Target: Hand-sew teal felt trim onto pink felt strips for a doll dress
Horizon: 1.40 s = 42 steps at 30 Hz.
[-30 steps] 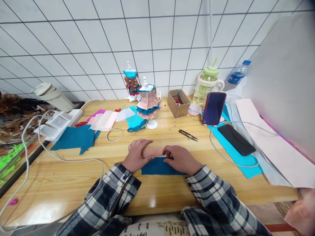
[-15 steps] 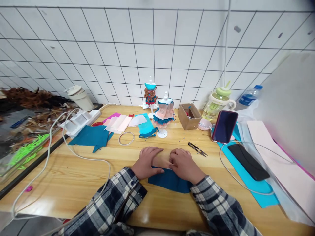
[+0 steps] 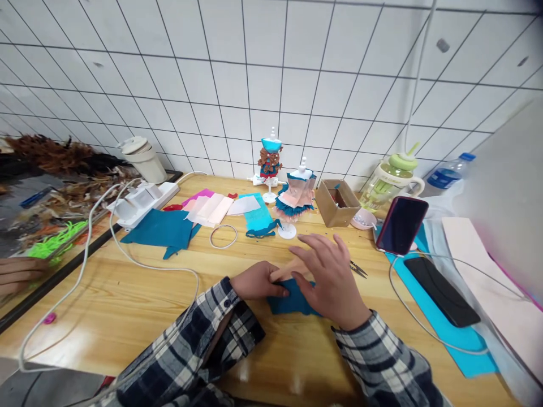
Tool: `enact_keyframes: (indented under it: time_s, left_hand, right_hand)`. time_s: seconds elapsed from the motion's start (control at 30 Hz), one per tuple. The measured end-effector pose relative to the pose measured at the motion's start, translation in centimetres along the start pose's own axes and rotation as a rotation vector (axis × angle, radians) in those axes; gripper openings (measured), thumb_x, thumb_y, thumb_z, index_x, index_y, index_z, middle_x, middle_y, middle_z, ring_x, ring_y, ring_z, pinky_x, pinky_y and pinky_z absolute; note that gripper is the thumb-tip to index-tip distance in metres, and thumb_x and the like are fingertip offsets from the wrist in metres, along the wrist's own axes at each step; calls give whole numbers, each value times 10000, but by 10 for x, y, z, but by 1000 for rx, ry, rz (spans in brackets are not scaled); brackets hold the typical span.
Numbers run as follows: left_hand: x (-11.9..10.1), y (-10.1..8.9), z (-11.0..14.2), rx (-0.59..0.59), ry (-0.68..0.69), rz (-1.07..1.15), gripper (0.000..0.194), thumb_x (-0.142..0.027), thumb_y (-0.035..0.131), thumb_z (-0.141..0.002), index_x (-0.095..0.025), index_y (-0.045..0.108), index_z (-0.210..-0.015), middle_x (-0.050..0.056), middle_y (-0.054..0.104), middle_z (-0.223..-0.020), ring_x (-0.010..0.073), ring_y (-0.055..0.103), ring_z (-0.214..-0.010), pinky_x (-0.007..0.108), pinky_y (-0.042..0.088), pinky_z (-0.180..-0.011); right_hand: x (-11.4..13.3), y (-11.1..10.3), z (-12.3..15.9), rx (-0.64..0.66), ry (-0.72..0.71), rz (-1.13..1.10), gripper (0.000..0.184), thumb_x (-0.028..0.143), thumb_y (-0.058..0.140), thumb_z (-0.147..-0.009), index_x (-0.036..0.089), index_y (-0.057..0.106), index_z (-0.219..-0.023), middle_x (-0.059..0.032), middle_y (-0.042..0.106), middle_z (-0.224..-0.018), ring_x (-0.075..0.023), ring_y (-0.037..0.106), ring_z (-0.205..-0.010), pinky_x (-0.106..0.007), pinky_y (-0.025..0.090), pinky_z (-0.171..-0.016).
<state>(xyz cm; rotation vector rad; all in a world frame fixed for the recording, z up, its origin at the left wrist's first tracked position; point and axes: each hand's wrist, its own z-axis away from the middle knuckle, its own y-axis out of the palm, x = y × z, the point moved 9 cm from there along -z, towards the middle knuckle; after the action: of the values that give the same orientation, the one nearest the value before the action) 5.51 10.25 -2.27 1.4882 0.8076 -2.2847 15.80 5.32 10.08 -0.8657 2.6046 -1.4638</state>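
A dark teal piece of fabric point(image 3: 285, 303) lies on the wooden table point(image 3: 127, 294) in front of me, with a pale pink strip point(image 3: 285, 272) along its far edge. My left hand point(image 3: 257, 280) is closed, pinching the pink strip and the teal fabric together. Raised just above the fabric, my right hand point(image 3: 335, 278) has its fingers spread and holds nothing. Small thread snips point(image 3: 358, 269) lie just beyond my right hand, partly hidden by it.
Two small dress forms point(image 3: 297, 195) stand at the back beside a cardboard box point(image 3: 337, 202), a green-lidded bottle point(image 3: 392, 183) and a propped phone point(image 3: 401, 225). Fabric pieces point(image 3: 159, 229), an elastic ring point(image 3: 223, 236), a power strip point(image 3: 142, 203) and cables lie left. Another person's hand point(image 3: 17, 274) shows at far left.
My right hand has let go of the pink strip, lifted and opened its fingers. The left hand keeps its pinch. The view has shifted left and up.
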Motion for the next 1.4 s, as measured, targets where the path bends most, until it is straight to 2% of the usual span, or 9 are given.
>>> enact_keyframes:
  time_s: [0.1,0.23,0.37,0.53,0.7,0.97,1.13,1.23,1.4]
  left_hand:
    - [1,-9,0,-100,14,125,359,-482,711,-723,-125,674,-749,-23,610,-656,115,504,-607,212,394,-586]
    - [0,-13,0,-191,24,217,437,-552,678,-748,-118,649,-709,-23,581,-615,106,483,-580,215,388,-565]
    - [-1,-12,-1,-236,24,297,439,-543,712,-720,-122,699,-846,24,691,-773,160,590,-693,259,475,-662]
    - [-1,-15,0,-316,18,253,442,-517,697,-742,-129,726,-951,43,735,-893,205,649,-786,287,515,-719]
    - [-2,-21,6,-430,-1,33,407,-492,668,-763,-131,734,-938,38,736,-869,206,651,-787,264,504,-696]
    - [-12,-25,10,-543,19,-95,264,-393,641,-760,-138,709,-741,-17,670,-683,155,587,-658,215,436,-596]
    - [-6,-18,6,-491,35,84,311,-426,657,-738,-125,706,-795,-3,675,-707,160,588,-660,232,453,-606]
    - [-5,-18,6,-482,35,145,353,-457,671,-724,-113,702,-797,11,681,-705,164,595,-649,246,467,-616]
    - [-16,-18,8,-474,108,81,360,-454,648,-754,-131,743,-883,35,736,-837,204,648,-779,280,506,-725]
  right_hand:
    - [-10,-7,18,-293,70,-100,234,217,590,-861,250,567,-1091,-52,663,-1015,-226,579,-988,-421,402,-939]
    - [-23,36,27,-76,107,-159,368,295,586,-877,230,529,-1235,-76,630,-1218,-259,541,-1121,-456,374,-1005]
    - [-61,47,33,-83,339,-317,412,409,521,-915,196,502,-1267,-109,600,-1248,-258,519,-1167,-454,382,-1018]
    - [-82,70,40,127,522,-505,291,387,574,-871,218,618,-1104,-38,679,-920,-213,609,-908,-383,462,-865]
    - [-60,60,33,124,375,-338,70,249,607,-840,221,668,-858,-28,644,-801,-201,564,-813,-357,426,-792]
    - [-13,42,28,127,71,-213,109,311,597,-858,207,628,-862,-50,663,-959,-228,549,-957,-410,348,-948]
    - [-27,59,34,196,243,-320,112,259,520,-909,213,622,-915,-14,670,-795,-171,587,-762,-296,403,-709]
    - [-42,60,37,111,372,-357,87,226,581,-855,213,618,-932,2,657,-771,-149,575,-680,-264,400,-629]
    - [-44,47,35,-48,346,-378,119,284,577,-893,220,676,-909,-21,663,-829,-147,583,-703,-261,437,-653]
